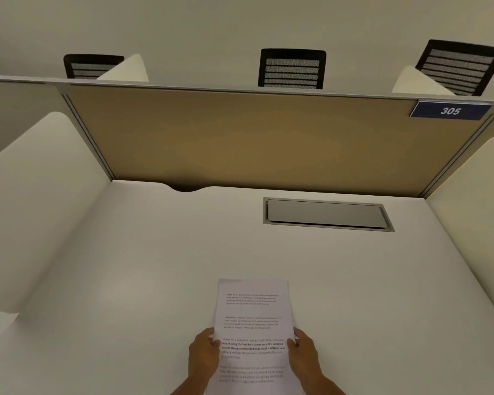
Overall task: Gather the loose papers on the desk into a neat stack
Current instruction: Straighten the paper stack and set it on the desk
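The desk (pixel 126 280) is a pale, off-white carrel top, smooth and matte, closed in by white side walls and a tan panel along the back. Set flush into its surface toward the back right is a long grey cable-box lid (pixel 327 214) in a metal frame. At the back edge, left of centre, a shallow curved notch (pixel 186 189) is cut into the top against the panel. Near the front edge the stack of printed papers (pixel 253 315) sits in portrait orientation; whether its underside touches the desk I cannot tell.
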`<control>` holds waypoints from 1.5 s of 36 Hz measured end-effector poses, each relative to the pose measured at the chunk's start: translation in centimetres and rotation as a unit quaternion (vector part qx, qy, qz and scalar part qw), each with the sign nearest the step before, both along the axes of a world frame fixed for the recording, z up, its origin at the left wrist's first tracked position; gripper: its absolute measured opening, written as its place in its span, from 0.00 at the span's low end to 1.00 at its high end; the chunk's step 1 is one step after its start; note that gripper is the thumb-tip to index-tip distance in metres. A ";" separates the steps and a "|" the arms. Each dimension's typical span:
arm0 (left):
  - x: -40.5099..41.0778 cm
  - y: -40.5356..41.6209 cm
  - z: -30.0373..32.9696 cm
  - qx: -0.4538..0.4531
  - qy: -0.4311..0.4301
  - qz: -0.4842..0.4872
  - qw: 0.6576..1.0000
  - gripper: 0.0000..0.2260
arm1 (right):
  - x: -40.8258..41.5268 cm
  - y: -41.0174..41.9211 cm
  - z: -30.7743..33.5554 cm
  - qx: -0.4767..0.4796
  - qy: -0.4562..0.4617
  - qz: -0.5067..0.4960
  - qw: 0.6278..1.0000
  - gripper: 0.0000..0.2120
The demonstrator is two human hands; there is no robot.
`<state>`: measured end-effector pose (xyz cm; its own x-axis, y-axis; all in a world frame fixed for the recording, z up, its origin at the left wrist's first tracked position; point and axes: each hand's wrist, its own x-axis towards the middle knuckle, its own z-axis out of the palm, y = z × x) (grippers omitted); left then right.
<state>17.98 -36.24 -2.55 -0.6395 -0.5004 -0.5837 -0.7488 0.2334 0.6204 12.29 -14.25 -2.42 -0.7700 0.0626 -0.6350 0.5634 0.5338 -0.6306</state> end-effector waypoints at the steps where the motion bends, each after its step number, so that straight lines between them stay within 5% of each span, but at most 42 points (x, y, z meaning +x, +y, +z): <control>1: 0.1 -0.1 -0.1 0.002 -0.004 0.003 1.000 0.15 | 0.0 0.0 0.0 -0.001 -0.001 0.004 1.000 0.20; 8: -0.1 -0.5 0.1 0.039 -0.011 0.004 0.999 0.06 | -0.2 0.3 0.5 -0.057 0.008 -0.006 0.998 0.14; 22: -2.4 -1.3 5.8 0.015 0.278 0.006 0.961 0.14 | -3.1 1.4 6.2 -0.180 0.234 -0.035 0.955 0.11; 32: -0.8 0.0 3.5 0.001 0.261 0.012 0.965 0.17 | -1.7 2.4 2.6 -0.158 0.221 -0.017 0.962 0.22; 54: -1.4 -0.2 3.3 0.016 0.233 0.029 0.972 0.11 | -2.8 2.1 3.1 -0.119 0.189 0.004 0.975 0.16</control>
<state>16.60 -36.46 0.74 -0.8090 -0.5302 -0.2538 -0.3965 0.1734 0.9015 9.45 -12.20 0.69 -0.9518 -0.0584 -0.3012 0.2630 0.3506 -0.8988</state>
